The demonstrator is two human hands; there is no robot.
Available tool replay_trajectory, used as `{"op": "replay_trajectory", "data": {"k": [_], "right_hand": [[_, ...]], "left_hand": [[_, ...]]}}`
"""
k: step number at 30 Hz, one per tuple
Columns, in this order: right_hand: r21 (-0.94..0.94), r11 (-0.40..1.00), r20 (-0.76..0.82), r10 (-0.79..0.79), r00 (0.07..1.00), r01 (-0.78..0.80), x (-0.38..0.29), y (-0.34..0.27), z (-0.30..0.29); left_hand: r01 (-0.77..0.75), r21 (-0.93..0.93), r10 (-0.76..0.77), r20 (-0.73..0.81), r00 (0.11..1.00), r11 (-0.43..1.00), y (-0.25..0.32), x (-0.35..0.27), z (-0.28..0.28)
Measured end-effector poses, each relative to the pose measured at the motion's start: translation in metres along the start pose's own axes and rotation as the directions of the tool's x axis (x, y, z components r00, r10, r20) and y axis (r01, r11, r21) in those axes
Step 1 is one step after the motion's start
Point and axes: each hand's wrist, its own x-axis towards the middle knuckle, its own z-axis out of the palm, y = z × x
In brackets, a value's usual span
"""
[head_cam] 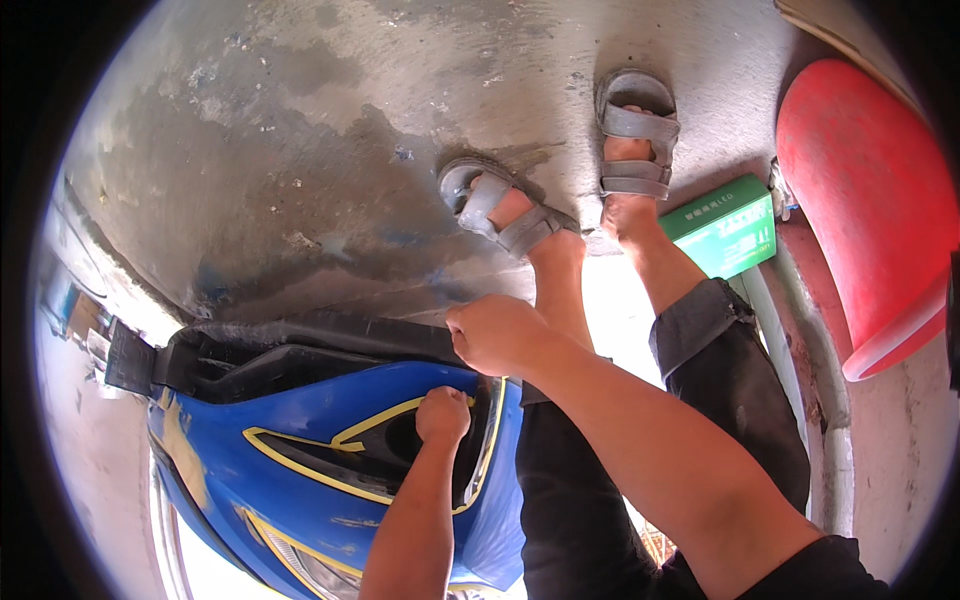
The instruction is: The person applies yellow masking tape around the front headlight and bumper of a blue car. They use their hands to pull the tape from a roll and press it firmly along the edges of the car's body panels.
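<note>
A blue car bumper [322, 442] lies in front of me at the lower left. Yellow masking tape [322, 479] edges its black recessed panel [337, 459], and one strip ends loosely at a folded corner. My left hand [443, 414], fingers curled, rests at the panel's upper edge beside the tape. Just above the bumper's black lower trim [322, 330], my right hand [495, 335] is closed in a fist. What either hand may pinch is hidden. A headlamp [307, 559], also bordered with yellow tape, shows at the bottom. Beige filler patches [184, 450] mark the blue paint.
My sandalled feet [637, 135] stand on stained concrete [300, 150]. A green printed box [724, 225] lies beside them. A large red plastic object [862, 202] is at the right, near a wall [900, 442]. Small items sit at the far left.
</note>
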Motion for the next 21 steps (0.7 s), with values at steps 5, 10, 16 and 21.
{"op": "replay_trajectory", "data": {"k": [5,10,16,21], "right_hand": [[0.012,0.999,0.094,0.049,0.994,-0.050,-0.002,-0.006,-0.016],[-0.005,1.000,0.085,0.030,0.996,-0.029,-0.001,-0.012,-0.017],[-0.011,1.000,-0.008,-0.015,1.000,0.015,0.001,0.008,0.005],[-0.032,0.999,0.006,-0.017,1.000,0.017,0.001,0.005,0.003]], "left_hand": [[-0.008,0.035,0.009,-0.032,0.999,0.999,0.003,-0.001,0.004],[-0.176,-0.014,0.172,-0.149,0.974,0.984,-0.045,0.019,0.043],[-0.120,-0.006,0.120,-0.033,0.992,0.993,-0.015,0.009,0.014],[-0.112,0.126,0.118,-0.041,0.992,0.986,-0.002,-0.002,0.007]]}}
